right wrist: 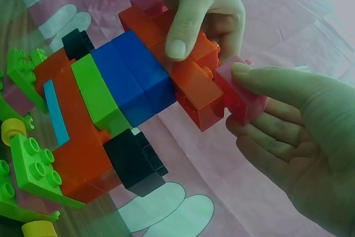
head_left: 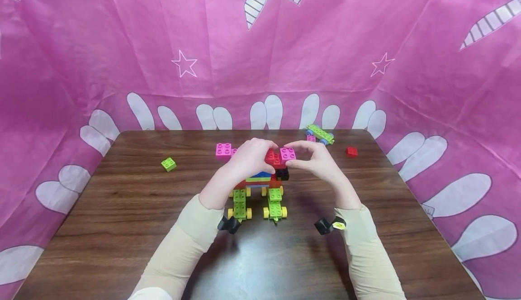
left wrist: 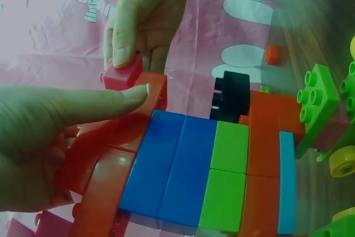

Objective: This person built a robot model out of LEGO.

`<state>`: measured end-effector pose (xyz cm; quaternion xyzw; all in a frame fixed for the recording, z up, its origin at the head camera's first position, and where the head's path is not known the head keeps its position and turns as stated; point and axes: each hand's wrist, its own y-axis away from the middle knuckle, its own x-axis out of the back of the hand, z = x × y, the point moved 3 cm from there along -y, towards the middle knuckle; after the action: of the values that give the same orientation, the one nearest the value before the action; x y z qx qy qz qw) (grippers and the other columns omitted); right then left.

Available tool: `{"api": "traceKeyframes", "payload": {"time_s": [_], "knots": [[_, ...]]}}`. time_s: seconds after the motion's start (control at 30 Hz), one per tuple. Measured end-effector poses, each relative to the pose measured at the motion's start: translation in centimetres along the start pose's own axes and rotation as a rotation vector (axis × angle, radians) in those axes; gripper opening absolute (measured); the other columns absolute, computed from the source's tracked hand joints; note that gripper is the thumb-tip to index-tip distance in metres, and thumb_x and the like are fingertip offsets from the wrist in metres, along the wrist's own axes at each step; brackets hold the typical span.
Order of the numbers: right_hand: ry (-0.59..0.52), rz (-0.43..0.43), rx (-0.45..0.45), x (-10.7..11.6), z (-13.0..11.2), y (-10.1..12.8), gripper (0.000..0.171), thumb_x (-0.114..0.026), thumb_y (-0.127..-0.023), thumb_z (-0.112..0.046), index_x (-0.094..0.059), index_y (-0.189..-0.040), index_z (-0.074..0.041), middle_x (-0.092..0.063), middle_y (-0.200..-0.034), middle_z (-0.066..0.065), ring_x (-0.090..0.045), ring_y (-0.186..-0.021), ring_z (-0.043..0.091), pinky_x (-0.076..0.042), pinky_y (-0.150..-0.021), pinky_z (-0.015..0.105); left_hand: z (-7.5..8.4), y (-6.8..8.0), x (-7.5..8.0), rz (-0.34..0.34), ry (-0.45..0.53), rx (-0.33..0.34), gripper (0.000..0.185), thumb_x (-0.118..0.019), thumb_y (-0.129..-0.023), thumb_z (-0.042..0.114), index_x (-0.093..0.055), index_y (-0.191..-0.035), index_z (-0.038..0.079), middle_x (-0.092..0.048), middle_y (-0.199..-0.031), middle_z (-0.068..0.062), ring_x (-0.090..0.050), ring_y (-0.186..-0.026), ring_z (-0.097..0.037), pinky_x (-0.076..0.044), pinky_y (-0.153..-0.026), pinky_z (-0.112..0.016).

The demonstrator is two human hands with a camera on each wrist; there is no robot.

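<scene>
Dark wood worktop (head_left: 122, 209) w/ pink backdrop: multicoloured plastic brick model on yellow wheels (head_left: 260, 187) at centre. Left hand (head_left: 248, 157) fingers clamped on model's red top; right hand (head_left: 315, 157) fingers pinch small pink plastic brick (head_left: 287, 154) against it.

Bright, even light; glare on the table (head_left: 260, 264); wrist views soft, edges warped.
</scene>
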<state>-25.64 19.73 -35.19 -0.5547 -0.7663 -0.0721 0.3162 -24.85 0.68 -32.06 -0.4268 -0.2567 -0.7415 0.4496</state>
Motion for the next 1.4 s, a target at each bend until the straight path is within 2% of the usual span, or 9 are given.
{"api": "traceKeyframes", "payload": {"time_s": [0.13,0.47,0.9,1.27,1.4], "knots": [[0.005,-0.001,-0.011,-0.07,0.1,-0.07,0.043,-0.081,-0.081,-0.02,-0.068,-0.12,-0.009,-0.071,-0.114,0.01,-0.064,-0.106,0.023,-0.053,-0.087,0.039,-0.01,-0.02,-0.24,0.003,-0.005,0.011,0.061,-0.084,-0.078,0.023,-0.06,-0.132,0.011,-0.066,-0.128,-0.006,-0.06,-0.119,-0.023,-0.051,-0.099,-0.043],[0.019,-0.003,-0.029,-0.08,0.34,-0.19,0.043,-0.081,-0.081,-0.021,-0.068,-0.12,-0.009,-0.071,-0.114,0.01,-0.064,-0.103,0.024,-0.053,-0.084,0.038,0.13,-0.09,-0.76,0.095,-0.068,0.016,0.057,-0.084,-0.076,0.031,-0.065,-0.127,0.013,-0.07,-0.119,-0.004,-0.066,-0.106,-0.022,-0.055,-0.086,-0.039],[0.027,-0.011,-0.015,0.02,0.06,-0.27,0.042,-0.082,-0.08,-0.02,-0.069,-0.118,-0.008,-0.072,-0.112,0.01,-0.064,-0.103,0.023,-0.054,-0.084,0.041,0.16,0.09,-0.82,0.114,-0.063,0.014,0.054,-0.082,-0.079,0.03,-0.065,-0.127,0.013,-0.07,-0.122,-0.004,-0.064,-0.11,-0.023,-0.054,-0.091,-0.039],[0.052,-0.016,0.003,0.06,-0.15,-0.25,0.042,-0.081,-0.081,-0.019,-0.069,-0.119,-0.007,-0.072,-0.112,0.011,-0.064,-0.102,0.024,-0.053,-0.083,0.037,0.05,0.06,-0.88,0.121,-0.07,0.015,0.054,-0.082,-0.079,0.031,-0.066,-0.127,0.013,-0.07,-0.121,-0.003,-0.065,-0.109,-0.022,-0.053,-0.091,-0.038],[0.055,-0.018,0.019,0.09,-0.17,-0.35,0.042,-0.082,-0.08,-0.018,-0.069,-0.118,-0.007,-0.072,-0.112,0.01,-0.065,-0.101,0.023,-0.054,-0.082,0.039,0.02,0.02,-0.85,0.123,-0.068,0.007,0.053,-0.082,-0.079,0.03,-0.066,-0.126,0.013,-0.07,-0.121,-0.004,-0.064,-0.109,-0.023,-0.053,-0.091,-0.039]]}}
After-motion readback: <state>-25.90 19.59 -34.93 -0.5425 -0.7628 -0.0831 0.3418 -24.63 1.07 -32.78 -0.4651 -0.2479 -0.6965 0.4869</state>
